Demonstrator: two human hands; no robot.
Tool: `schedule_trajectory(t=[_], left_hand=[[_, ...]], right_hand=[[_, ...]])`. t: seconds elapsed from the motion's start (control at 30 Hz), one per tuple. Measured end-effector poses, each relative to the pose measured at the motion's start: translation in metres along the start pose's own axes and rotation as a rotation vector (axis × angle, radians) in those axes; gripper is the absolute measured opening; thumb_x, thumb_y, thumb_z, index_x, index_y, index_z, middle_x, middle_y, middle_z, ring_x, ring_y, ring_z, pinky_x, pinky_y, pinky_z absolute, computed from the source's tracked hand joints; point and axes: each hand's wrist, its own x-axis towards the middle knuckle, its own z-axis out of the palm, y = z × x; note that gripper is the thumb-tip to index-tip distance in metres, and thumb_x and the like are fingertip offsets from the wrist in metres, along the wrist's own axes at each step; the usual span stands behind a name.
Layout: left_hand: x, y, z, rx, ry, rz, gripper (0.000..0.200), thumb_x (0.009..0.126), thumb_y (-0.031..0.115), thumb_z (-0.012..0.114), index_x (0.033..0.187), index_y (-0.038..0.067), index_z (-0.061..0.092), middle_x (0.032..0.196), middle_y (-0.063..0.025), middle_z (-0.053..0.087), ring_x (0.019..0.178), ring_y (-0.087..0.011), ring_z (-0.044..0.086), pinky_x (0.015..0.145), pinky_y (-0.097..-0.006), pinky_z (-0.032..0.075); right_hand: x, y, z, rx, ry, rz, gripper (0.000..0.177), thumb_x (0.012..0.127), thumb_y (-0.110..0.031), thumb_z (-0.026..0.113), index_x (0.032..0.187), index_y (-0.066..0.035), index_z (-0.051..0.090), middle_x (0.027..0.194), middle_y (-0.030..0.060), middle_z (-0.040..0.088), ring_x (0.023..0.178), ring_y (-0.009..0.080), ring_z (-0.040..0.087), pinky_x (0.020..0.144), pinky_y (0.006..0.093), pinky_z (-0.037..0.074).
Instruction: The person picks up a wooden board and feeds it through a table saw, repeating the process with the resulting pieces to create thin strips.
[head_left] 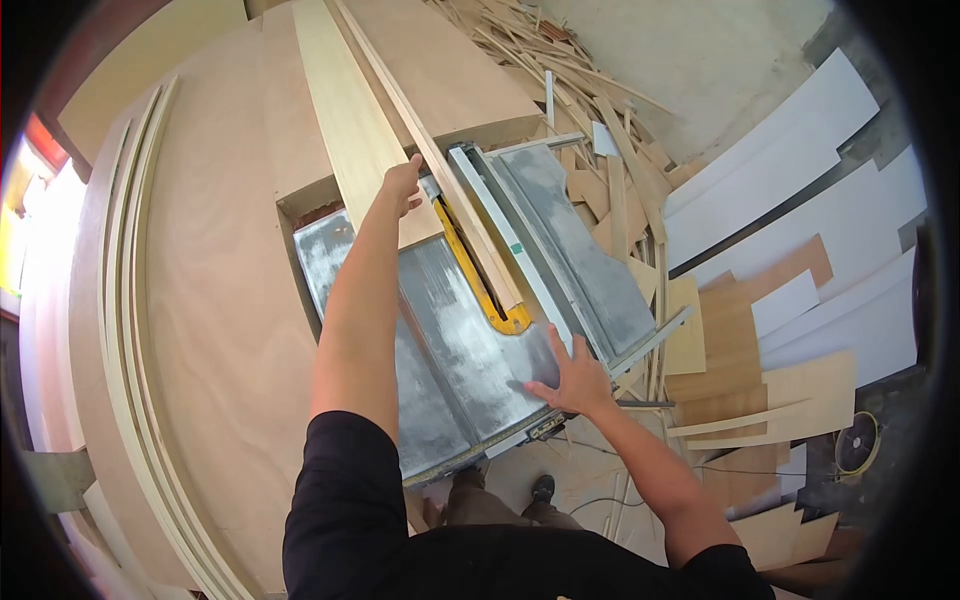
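A long narrow wood strip (455, 195) lies along the metal saw table (440, 350), beside the fence (510, 235) and over the yellow insert (512, 322). Left of it lies a wide pale board (345, 90). My left hand (403, 187) reaches far forward, its fingers at the strip's left side above the board; whether they grip anything is unclear. Near the front end of the strip, my right hand (572, 375) has its fingers spread over the table's front right, holding nothing. The saw blade cannot be made out.
A large plywood surface (220, 300) surrounds the table's left and far sides, with long strips (130, 330) at its left. Scrap wood (610, 140) is heaped beyond the right side. White panels (770, 150) and a round fan (858, 443) are at the far right.
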Motion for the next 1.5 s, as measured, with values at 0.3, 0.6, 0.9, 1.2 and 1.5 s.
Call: schedule_trajectory(t=[0.3,0.6,0.9,1.2,1.5], left_hand=[[0.077,0.007,0.043,0.554,0.063,0.227,0.070,0.092,0.054,0.062,0.122,-0.009,0.061,0.116,-0.0258,0.068,0.105,-0.0360,0.068,0.089,-0.0419,0.055],[0.043,0.057,0.013,-0.633,-0.206,0.012,0.050,0.103,0.040,0.036,0.114,-0.004,0.055,0.099,-0.0189,0.066,0.080,-0.0305,0.068,0.075,-0.0465,0.059],[-0.085,-0.029,-0.186,0.064,0.225,0.256,0.064,0.082,0.048,0.077,0.108,-0.008,0.063,0.085,-0.0101,0.064,0.069,-0.0171,0.062,0.060,-0.0330,0.052],[-0.263,-0.173,-0.392,0.656,0.803,0.130,0.045,0.085,0.035,0.071,0.110,-0.001,0.064,0.094,-0.0175,0.068,0.087,-0.0288,0.064,0.077,-0.0421,0.050],[-0.122,-0.096,-0.289,1.186,0.678,0.413,0.064,0.096,0.034,0.061,0.149,0.006,0.039,0.132,-0.0284,0.058,0.121,-0.0435,0.057,0.101,-0.0485,0.047]], right_hand=[[0.005,0.009,0.005,0.011,0.018,-0.030,0.108,0.078,-0.078,0.059,0.161,-0.023,0.017,0.132,0.0314,0.046,0.109,0.0448,0.062,0.084,0.0457,0.056],[0.006,0.011,0.009,0.028,0.056,-0.039,0.107,0.078,-0.079,0.059,0.160,-0.024,0.018,0.132,0.0319,0.046,0.106,0.0446,0.063,0.081,0.0460,0.057],[0.002,0.007,0.003,0.024,0.069,-0.045,0.108,0.077,-0.073,0.066,0.160,-0.022,0.019,0.130,0.0269,0.045,0.102,0.0410,0.064,0.080,0.0449,0.057],[0.006,0.009,0.013,0.001,0.081,-0.051,0.111,0.075,-0.072,0.068,0.160,-0.020,0.019,0.130,0.0287,0.043,0.098,0.0421,0.064,0.079,0.0454,0.057],[0.009,0.011,0.010,0.011,0.126,-0.098,0.112,0.073,-0.074,0.069,0.158,-0.018,0.023,0.120,0.0283,0.047,0.093,0.0414,0.064,0.071,0.0430,0.058]])
